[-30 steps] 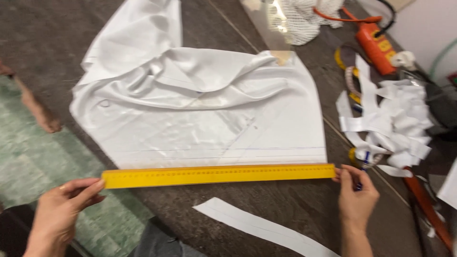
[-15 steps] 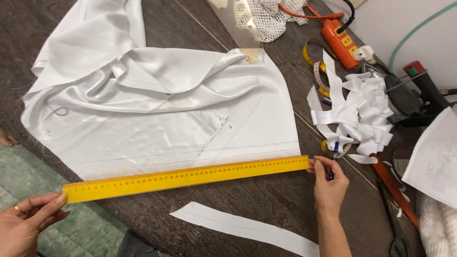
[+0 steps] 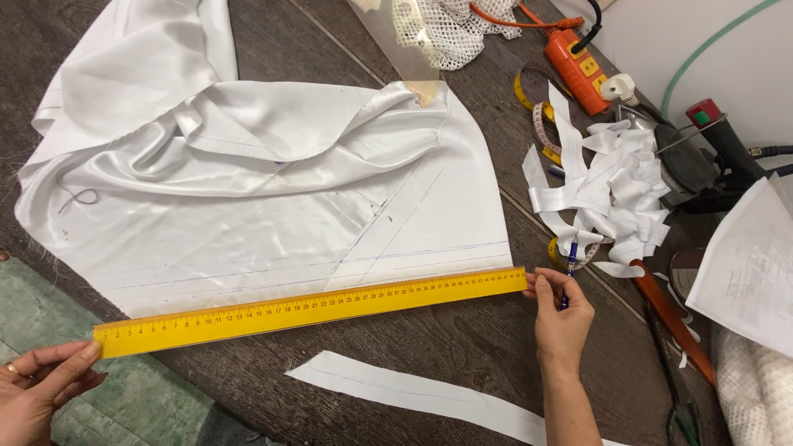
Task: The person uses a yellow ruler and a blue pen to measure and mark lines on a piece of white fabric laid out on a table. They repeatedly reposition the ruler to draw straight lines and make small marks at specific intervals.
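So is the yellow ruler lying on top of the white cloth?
No, the yellow ruler sits on the dark table just below the white cloth edge.

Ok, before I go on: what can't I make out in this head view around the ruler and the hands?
- Left hand: cut off by the left and bottom edges; only the fingers at the ruler end show.
- Pen in the right hand: lower part hidden by the fingers.
- Fabric: folds hide the drawn lines higher up.
- Strip: far end hidden behind the right forearm.
- Scissors: partly under the scraps.
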